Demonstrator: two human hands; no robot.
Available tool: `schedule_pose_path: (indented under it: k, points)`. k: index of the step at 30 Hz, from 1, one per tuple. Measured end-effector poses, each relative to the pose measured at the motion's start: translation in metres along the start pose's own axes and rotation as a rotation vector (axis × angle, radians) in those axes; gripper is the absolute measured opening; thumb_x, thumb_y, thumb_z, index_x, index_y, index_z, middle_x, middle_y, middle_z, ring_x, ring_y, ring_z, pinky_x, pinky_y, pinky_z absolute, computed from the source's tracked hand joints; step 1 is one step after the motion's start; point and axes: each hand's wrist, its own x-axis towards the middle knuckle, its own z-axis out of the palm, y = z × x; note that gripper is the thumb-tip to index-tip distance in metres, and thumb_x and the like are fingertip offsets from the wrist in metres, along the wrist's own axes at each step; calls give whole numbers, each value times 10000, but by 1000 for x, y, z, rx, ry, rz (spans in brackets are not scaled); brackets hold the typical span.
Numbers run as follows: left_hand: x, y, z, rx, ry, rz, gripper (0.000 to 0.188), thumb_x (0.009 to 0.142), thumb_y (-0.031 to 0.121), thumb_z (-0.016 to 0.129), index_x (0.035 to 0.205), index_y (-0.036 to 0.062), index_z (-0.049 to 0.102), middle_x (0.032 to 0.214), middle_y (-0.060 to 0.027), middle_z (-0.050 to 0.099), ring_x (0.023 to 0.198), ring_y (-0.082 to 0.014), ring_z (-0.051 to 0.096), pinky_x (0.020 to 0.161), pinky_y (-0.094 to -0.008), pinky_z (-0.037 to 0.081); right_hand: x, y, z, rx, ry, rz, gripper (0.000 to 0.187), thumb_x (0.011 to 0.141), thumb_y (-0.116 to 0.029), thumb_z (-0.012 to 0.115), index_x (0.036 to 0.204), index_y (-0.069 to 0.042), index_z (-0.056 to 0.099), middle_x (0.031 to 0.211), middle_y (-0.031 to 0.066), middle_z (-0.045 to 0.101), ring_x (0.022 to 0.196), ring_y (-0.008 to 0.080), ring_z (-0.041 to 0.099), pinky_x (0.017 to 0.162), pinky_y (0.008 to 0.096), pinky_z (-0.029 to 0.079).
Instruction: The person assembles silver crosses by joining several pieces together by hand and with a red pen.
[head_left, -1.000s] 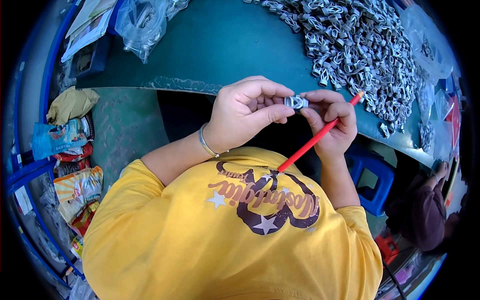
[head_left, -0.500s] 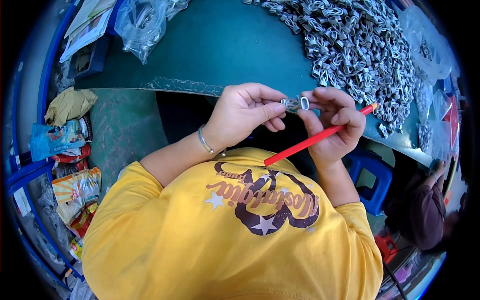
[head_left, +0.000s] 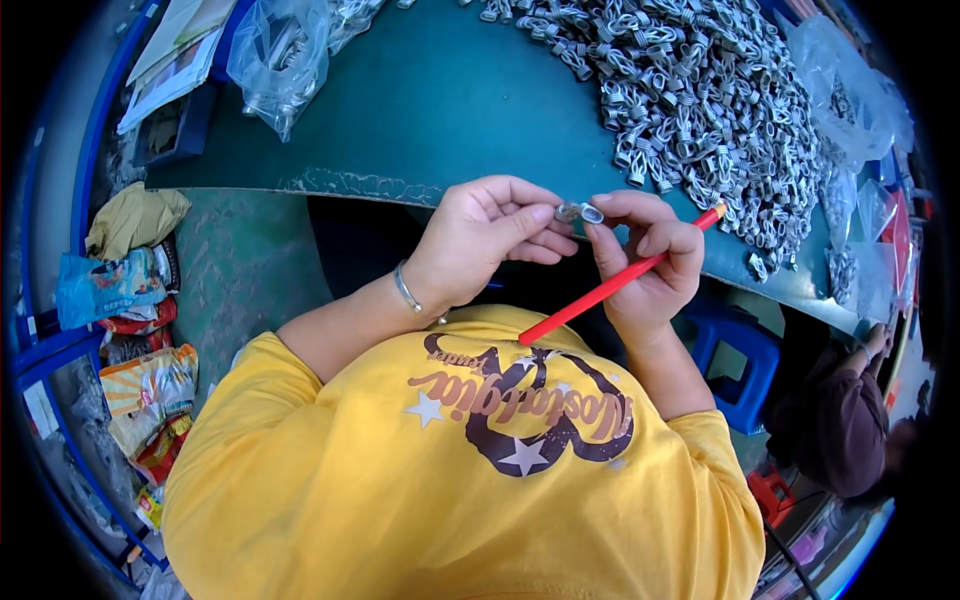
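Near the table's edge, my left hand pinches one end of a small grey looped piece with an oval collar. The thumb and forefinger of my right hand close on its collar end. Across that same right hand lies a red pencil, tucked between the fingers, its coloured end up to the right and its other end down by the yellow shirt. Behind the hands, at the right, spreads a big heap of similar grey looped pieces. Fingers partly cover the held piece.
The green table carries a clear plastic bag and papers at the left. Crumpled packets sit on a blue rack. A blue stool stands at right, near another person in a dark sleeve.
The held piece has tilted and shifted slightly left and down, its collar opening now flatter to view. My right hand and the pencil have moved a little left and down with it.
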Motion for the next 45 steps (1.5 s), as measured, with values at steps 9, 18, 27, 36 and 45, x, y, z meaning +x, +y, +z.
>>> schedule_pose_path:
  k: [9, 18, 27, 36, 45]
  points:
    - [-1, 9, 2, -139, -5, -150, 267, 895, 126, 463, 1106, -35, 495, 856, -71, 574, 724, -108, 569, 550, -189, 470, 6, 3, -21, -459, -27, -120, 277, 655, 92, 658, 694, -35, 415, 800, 162, 618, 680, 265, 602, 614, 323, 483]
    - [-1, 8, 2, -93, -73, -107, 163, 852, 64, 527, 998, -1, 496, 687, 9, 438, 537, -30, 367, 424, -158, 289, 18, 14, -38, -971, -110, 65, 294, 614, -47, 730, 687, -60, 446, 748, 83, 592, 648, 271, 541, 598, 358, 433]
    - [4, 7, 7, -18, -5, -25, 342, 838, 65, 554, 1155, -22, 460, 839, -80, 569, 524, -39, 387, 431, -157, 314, 8, 6, -22, -392, -50, -113, 313, 651, 88, 668, 696, -38, 384, 825, 186, 601, 642, 208, 616, 535, 255, 504]
    - [3, 7, -1, 67, 33, 90, 229, 816, 59, 590, 1028, -16, 543, 787, -58, 585, 529, -36, 421, 430, -153, 325, -1, -2, -9, -33, -33, 278, 202, 793, 88, 522, 763, -28, 359, 942, 212, 579, 752, 181, 627, 615, 224, 511]
    - [-1, 2, -3, 495, 39, 473, 213, 723, -23, 666, 922, -5, 592, 838, -31, 579, 718, -68, 533, 626, -174, 426, -3, 6, -10, 490, -30, 511, 246, 778, 84, 570, 770, -47, 361, 904, 176, 564, 786, 196, 609, 647, 249, 517]
